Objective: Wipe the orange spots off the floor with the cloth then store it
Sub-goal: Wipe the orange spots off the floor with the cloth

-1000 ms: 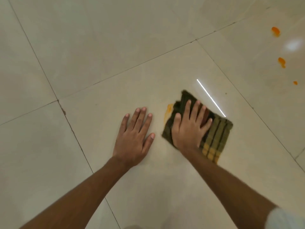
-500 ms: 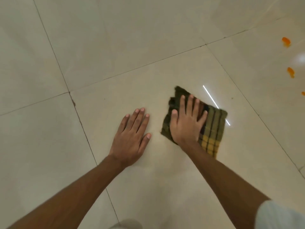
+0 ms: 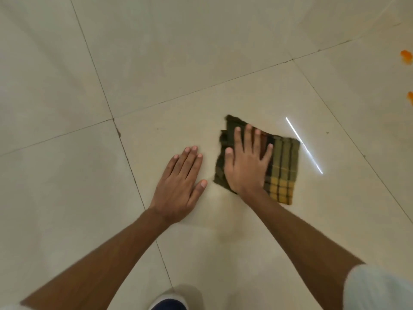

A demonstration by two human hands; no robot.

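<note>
Floor (image 3: 223,63) | left hand (image 3: 178,182) flat | right hand (image 3: 245,168) flat on cloth (image 3: 282,166)

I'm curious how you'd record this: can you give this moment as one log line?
step: wiping | right hand flat on cloth | left hand flat on floor | orange spots remain far right

Two hands (image 3: 178,182), one cloth (image 3: 282,166), two orange spots (image 3: 406,55).

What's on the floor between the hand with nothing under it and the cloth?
Nothing. In the head view, only a strip of bare tile separates the left hand from the checked cloth under the right hand. No orange spot shows there.
</note>
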